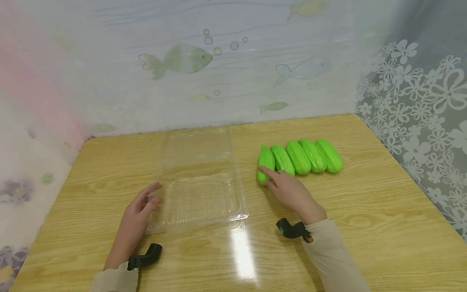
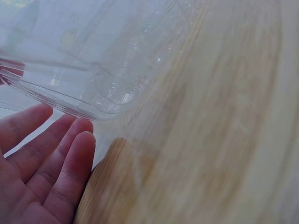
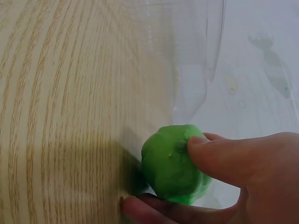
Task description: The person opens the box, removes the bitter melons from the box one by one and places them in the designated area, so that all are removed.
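Observation:
A clear plastic clamshell box (image 1: 198, 198) lies opened flat on the table, its lid (image 1: 195, 144) toward the wall. My left hand (image 1: 136, 215) is at the box's left edge, fingers loosely extended; in the left wrist view the fingers (image 2: 70, 158) lie right beside the plastic rim (image 2: 60, 109). My right hand (image 1: 292, 194) holds the leftmost of several bright green, ridged, gourd-like vegetables (image 1: 265, 158). The right wrist view shows the thumb (image 3: 219, 156) on one side of that green gourd (image 3: 170, 161), by its stem nub, and fingers beneath. It is low over or on the table; which, I cannot tell.
The other green gourds (image 1: 299, 158) lie side by side in a row to the right. Behind the wooden table (image 1: 365, 219) hangs a sheet with printed fish (image 1: 189, 59). A flowered curtain (image 1: 419, 89) borders the right side. Black wrist cameras (image 1: 146, 256) sit on both wrists.

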Available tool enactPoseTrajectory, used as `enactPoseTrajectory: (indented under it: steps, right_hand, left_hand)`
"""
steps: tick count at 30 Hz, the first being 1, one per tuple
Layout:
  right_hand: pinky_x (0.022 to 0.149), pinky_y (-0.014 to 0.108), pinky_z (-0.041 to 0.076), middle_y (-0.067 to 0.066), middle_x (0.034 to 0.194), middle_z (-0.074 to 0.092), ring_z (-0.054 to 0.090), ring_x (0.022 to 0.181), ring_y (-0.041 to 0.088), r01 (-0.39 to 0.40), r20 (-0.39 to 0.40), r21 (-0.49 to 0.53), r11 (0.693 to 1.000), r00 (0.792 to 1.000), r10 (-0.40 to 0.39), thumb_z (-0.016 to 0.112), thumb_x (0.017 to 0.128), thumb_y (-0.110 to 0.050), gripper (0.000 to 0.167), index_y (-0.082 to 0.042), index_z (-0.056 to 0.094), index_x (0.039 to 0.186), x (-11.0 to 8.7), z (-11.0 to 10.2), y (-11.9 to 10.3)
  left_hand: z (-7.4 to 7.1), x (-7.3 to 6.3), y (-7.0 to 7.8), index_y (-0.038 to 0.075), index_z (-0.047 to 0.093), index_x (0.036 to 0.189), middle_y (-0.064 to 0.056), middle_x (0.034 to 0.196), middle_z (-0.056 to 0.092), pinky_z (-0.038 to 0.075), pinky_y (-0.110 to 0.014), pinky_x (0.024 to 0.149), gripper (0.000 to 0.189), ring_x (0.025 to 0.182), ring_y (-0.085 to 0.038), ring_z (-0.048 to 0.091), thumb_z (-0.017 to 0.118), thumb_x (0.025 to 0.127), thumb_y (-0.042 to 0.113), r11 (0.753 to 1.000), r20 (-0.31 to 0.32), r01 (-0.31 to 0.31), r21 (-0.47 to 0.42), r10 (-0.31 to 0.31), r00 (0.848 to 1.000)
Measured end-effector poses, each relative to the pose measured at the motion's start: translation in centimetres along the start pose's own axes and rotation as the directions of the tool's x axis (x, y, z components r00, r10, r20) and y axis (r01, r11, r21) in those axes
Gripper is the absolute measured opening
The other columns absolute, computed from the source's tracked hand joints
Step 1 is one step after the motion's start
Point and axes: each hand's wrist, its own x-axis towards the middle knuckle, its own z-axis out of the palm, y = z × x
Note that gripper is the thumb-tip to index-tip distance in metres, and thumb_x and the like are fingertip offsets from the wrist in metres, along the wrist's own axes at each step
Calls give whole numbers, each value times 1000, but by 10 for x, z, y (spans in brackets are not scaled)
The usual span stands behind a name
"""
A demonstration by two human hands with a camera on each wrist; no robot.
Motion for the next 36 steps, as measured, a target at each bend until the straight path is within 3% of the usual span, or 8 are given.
enactPoseTrajectory:
  steps: [6,10,13,17,22,27,36]
  right_hand:
    - [79,46,43,18,112,56,54,98,28,-5,0,-23,1000,1000,5,42,95,-30,46,-24,32,139,-2,0,1]
    - [76,43,45,14,109,59,58,82,22,-15,3,-19,1000,1000,15,43,95,-28,47,-23,31,140,-2,-2,1]
    - [65,37,44,8,89,62,51,62,15,-29,14,-17,999,999,30,44,95,-28,47,-24,31,140,-2,-3,1]
    - [55,34,41,3,68,55,46,52,14,-56,22,-12,998,998,56,44,94,-30,46,-25,33,139,-4,-5,1]
    - [45,30,36,1,57,49,42,47,14,-60,-49,-28,998,997,59,44,94,-29,39,-22,43,133,-5,-9,2]
    - [47,29,37,1,67,58,46,52,14,-41,-149,-68,997,988,31,47,93,-29,34,-18,52,125,-5,-11,4]
    - [43,28,34,-3,54,46,42,48,14,-63,-168,-62,996,984,52,46,93,-30,34,-17,52,124,-5,-11,5]
  left_hand:
    - [1,0,-2,23,42,133,3,129,48,37,-20,77,39,95,-14,52,44,95,28,1000,4,6,-2,-6,1000]
    - [1,0,-2,24,42,133,4,128,48,37,-20,77,39,95,-14,53,44,95,29,1000,4,0,-3,0,1000]
    - [1,0,-2,25,42,133,3,127,48,37,-20,77,39,95,-14,53,43,95,29,1000,6,-2,-3,2,1000]
    - [1,0,-2,25,42,133,3,127,49,37,-19,77,39,96,-14,53,43,95,29,1000,2,-1,4,1,1000]
    - [1,1,-3,24,42,133,3,128,48,37,-20,77,39,95,-14,53,44,95,29,1000,-6,4,11,-3,1000]
    - [1,1,-3,25,43,133,3,127,49,37,-21,78,39,94,-14,53,44,94,30,1000,-8,10,8,-10,1000]
    - [1,1,-1,23,42,133,3,127,49,37,-19,77,39,93,-13,52,44,95,30,1000,-2,11,2,-11,1000]
